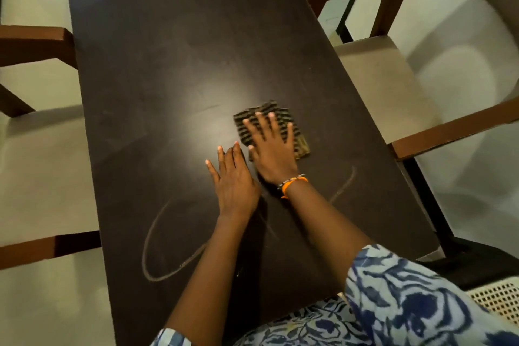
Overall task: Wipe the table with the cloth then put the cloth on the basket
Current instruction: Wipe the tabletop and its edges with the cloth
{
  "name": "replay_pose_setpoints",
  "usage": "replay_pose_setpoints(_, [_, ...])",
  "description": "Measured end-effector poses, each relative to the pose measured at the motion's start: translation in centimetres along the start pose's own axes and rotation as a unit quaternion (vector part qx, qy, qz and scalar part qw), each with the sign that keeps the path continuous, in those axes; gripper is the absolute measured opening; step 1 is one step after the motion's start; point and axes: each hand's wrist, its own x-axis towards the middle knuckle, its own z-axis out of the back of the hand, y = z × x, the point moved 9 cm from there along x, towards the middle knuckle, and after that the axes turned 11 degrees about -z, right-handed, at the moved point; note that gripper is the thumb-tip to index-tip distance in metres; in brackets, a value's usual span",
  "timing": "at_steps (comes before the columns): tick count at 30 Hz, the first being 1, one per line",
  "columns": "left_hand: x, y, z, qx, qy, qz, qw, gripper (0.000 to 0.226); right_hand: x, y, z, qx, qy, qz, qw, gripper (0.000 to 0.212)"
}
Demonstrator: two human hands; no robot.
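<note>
A folded brown-and-black striped cloth [283, 118] lies on the dark table [168, 64], right of its middle. My right hand [271, 146] presses flat on the cloth with fingers spread, covering most of it. Just left of it, my left hand [234, 180] rests palm-down on the bare tabletop and holds nothing. A pale looping smear [153, 236] marks the near left of the table, and a thin pale line [346, 182] runs right of my right wrist. A white perforated basket [500, 299] peeks in at the bottom right corner, mostly hidden by my sleeve.
Wooden-armed chairs with pale cushions stand on both sides: one at the right [393, 87], others at the left [36, 42]. Pale tiled floor surrounds the table. The far half of the tabletop shows faint dusty streaks.
</note>
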Motion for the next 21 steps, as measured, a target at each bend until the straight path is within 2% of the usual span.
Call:
replay_pose_setpoints(3, [0.6, 0.3, 0.2, -0.010, -0.034, 0.035, 0.999, 0.063, 0.5, 2.6, -0.7, -0.022, 0.027, 0.121, 0.992, 0.057])
replay_pose_setpoints(6, [1.1, 0.0, 0.3, -0.004, -0.047, 0.054, 0.997, 0.067, 2.1, -0.5, 0.4, -0.030, 0.011, 0.156, 0.987, 0.058])
replay_pose_setpoints(9, [1.7, -1.4, 0.2, 0.005, -0.051, 0.057, 0.997, 0.070, 5.0, -6.5, 2.5, -0.026, -0.006, 0.103, 0.994, 0.058])
replay_pose_setpoints(15, [2.9, -5.0, -1.3, 0.004, -0.019, 0.026, 0.999, 0.069, 8.8, -19.7, 6.4, 0.026, -0.037, -0.094, 0.995, 0.056])
replay_pose_setpoints(18, [3.2, -6.1, -1.8, -0.002, -0.009, 0.009, 1.000, 0.068, 8.9, -20.0, 6.3, 0.046, -0.058, -0.166, 0.983, 0.057])
replay_pose_setpoints(21, [3.2, -6.3, -2.3, -0.009, -0.003, 0.011, 1.000, 0.070, 8.5, -17.2, 5.6, 0.025, -0.066, -0.148, 0.987, 0.060])
